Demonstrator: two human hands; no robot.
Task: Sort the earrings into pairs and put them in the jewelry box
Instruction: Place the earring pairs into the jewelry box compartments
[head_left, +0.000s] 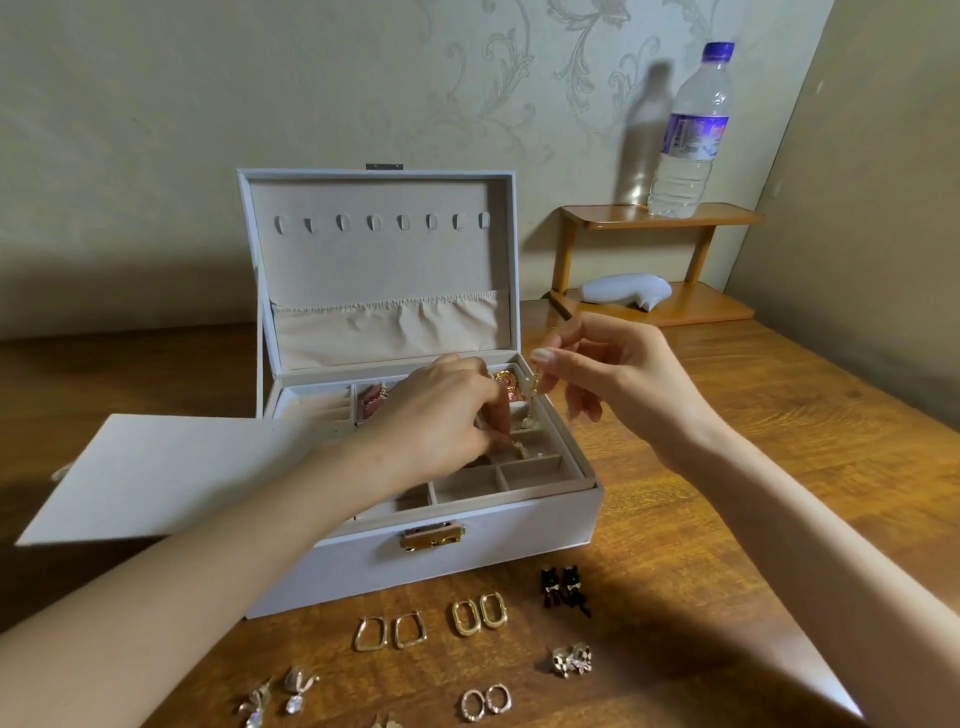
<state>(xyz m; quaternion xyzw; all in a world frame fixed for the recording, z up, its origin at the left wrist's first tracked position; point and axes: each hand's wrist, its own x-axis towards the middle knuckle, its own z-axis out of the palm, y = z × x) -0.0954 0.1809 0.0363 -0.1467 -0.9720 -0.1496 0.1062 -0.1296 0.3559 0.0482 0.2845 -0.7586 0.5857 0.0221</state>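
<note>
Two hands over the open jewelry box (545, 525). Left hand (441, 415) reaching into a small slot, fingers pinched on an earring (519, 448). Right hand (618, 374) pinching a dangly earring (531, 400) above the box; more pairs (477, 616) on the table (727, 467).

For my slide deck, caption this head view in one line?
Both hands, left hand and right hand, place earrings into the open jewelry box; sorted pairs wait on the table.
</note>
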